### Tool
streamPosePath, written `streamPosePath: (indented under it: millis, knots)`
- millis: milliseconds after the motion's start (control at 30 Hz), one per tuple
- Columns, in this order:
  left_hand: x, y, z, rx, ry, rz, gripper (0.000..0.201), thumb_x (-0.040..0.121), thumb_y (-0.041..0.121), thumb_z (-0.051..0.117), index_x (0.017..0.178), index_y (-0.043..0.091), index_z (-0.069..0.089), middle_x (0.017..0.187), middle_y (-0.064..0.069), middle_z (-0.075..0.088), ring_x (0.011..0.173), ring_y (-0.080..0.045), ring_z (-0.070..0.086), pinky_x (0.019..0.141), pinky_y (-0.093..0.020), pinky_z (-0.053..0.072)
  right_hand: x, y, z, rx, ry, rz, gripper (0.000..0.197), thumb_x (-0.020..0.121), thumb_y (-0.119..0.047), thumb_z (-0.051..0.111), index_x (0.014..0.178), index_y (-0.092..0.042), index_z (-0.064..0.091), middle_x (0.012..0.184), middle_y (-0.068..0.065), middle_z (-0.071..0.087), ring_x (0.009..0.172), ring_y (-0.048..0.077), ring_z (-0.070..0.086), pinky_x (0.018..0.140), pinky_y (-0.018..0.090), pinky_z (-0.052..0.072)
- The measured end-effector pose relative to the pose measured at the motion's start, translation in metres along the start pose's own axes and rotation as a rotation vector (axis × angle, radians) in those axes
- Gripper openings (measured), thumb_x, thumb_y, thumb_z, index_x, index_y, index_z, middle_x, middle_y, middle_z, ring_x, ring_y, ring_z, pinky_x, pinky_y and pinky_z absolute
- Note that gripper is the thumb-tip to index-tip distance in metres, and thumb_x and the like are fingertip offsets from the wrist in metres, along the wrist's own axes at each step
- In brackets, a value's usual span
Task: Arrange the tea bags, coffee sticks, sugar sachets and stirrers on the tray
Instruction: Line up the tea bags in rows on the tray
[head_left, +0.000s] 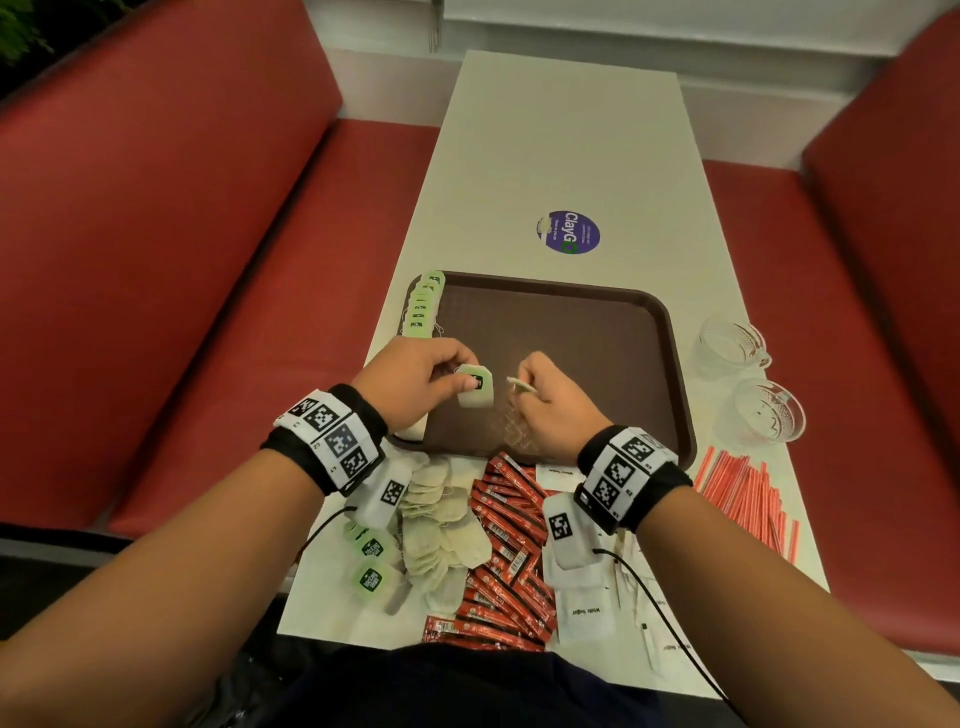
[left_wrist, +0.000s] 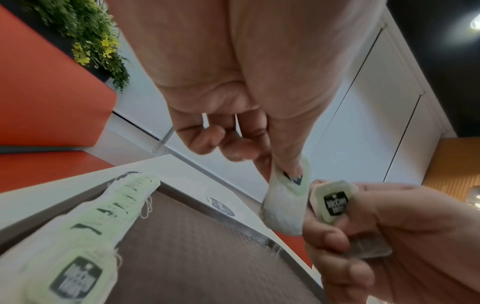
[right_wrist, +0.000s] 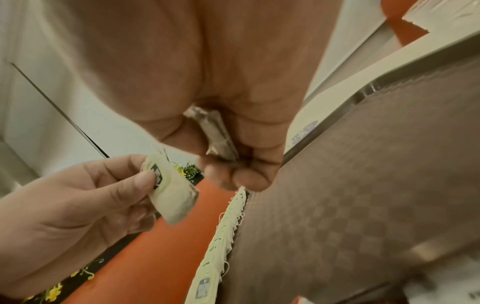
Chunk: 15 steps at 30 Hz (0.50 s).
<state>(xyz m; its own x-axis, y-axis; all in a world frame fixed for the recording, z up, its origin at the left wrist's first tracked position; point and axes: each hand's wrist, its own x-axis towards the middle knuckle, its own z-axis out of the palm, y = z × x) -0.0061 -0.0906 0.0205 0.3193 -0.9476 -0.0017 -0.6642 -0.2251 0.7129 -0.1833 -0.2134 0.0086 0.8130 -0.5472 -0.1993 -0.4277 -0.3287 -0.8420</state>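
Over the near left part of the brown tray (head_left: 571, 332), my left hand (head_left: 460, 374) pinches a tea bag (head_left: 477, 399) with a green tag between thumb and fingers. Close beside it, my right hand (head_left: 530, 382) grips another tea bag (head_left: 517, 385); the left wrist view shows that tea bag's tag (left_wrist: 335, 203). A row of tea bags (head_left: 423, 306) lies overlapped along the tray's left edge. In front of the tray lie piles of loose tea bags (head_left: 441, 530), red coffee sticks (head_left: 511, 561), white sugar sachets (head_left: 589, 613) and red-striped stirrers (head_left: 748, 499).
Two clear glass cups (head_left: 732, 345) (head_left: 769, 413) stand on the table right of the tray. A round purple sticker (head_left: 569, 232) is on the white table (head_left: 561, 145) beyond it. Red benches (head_left: 182, 234) run along both sides.
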Motion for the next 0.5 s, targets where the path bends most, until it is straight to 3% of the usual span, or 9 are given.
streamPosePath:
  millis: [100, 167, 267, 400, 500]
  knots:
    - [0.006, 0.003, 0.0, 0.009, -0.018, 0.038, 0.007, 0.09, 0.025, 0.071, 0.096, 0.026, 0.069, 0.079, 0.012, 0.065, 0.071, 0.005, 0.055, 0.068, -0.008, 0.038, 0.007, -0.003, -0.001, -0.025, -0.024, -0.042, 0.015, 0.094, -0.017, 0.056, 0.106, -0.023, 0.049, 0.083, -0.002, 0.059, 0.067, 0.015, 0.053, 0.066, 0.038, 0.047]
    - [0.009, 0.007, -0.001, 0.008, -0.007, 0.056, 0.006, 0.09, 0.026, 0.071, 0.094, 0.03, 0.068, 0.079, 0.013, 0.064, 0.072, 0.004, 0.055, 0.066, -0.007, 0.037, 0.012, -0.004, 0.001, -0.105, -0.028, -0.098, 0.007, 0.093, -0.023, 0.062, 0.096, -0.025, 0.056, 0.08, -0.006, 0.06, 0.068, 0.012, 0.055, 0.065, 0.034, 0.047]
    - [0.017, 0.007, 0.0, -0.055, 0.067, 0.039, 0.008, 0.087, 0.027, 0.074, 0.094, 0.028, 0.069, 0.079, 0.013, 0.065, 0.071, 0.0, 0.055, 0.067, -0.009, 0.04, 0.022, -0.002, 0.006, -0.098, 0.042, -0.099, 0.02, 0.094, -0.028, 0.062, 0.076, -0.028, 0.053, 0.069, -0.005, 0.057, 0.062, 0.016, 0.053, 0.061, 0.04, 0.047]
    - [0.025, -0.002, 0.006, -0.061, 0.022, -0.038, 0.02, 0.085, 0.027, 0.076, 0.102, 0.023, 0.069, 0.087, 0.013, 0.067, 0.077, 0.0, 0.058, 0.075, -0.017, 0.048, 0.033, -0.001, 0.008, 0.015, 0.105, -0.048, 0.014, 0.093, -0.034, 0.065, 0.091, -0.02, 0.064, 0.08, 0.006, 0.067, 0.071, 0.027, 0.063, 0.066, 0.044, 0.054]
    - [0.046, -0.015, 0.002, 0.04, 0.063, -0.11, 0.024, 0.087, 0.022, 0.073, 0.11, 0.02, 0.067, 0.091, 0.007, 0.068, 0.082, -0.011, 0.061, 0.08, -0.028, 0.049, 0.042, 0.006, 0.007, -0.013, 0.097, 0.006, 0.011, 0.094, -0.029, 0.061, 0.102, -0.022, 0.063, 0.09, 0.002, 0.069, 0.081, 0.024, 0.066, 0.076, 0.044, 0.057]
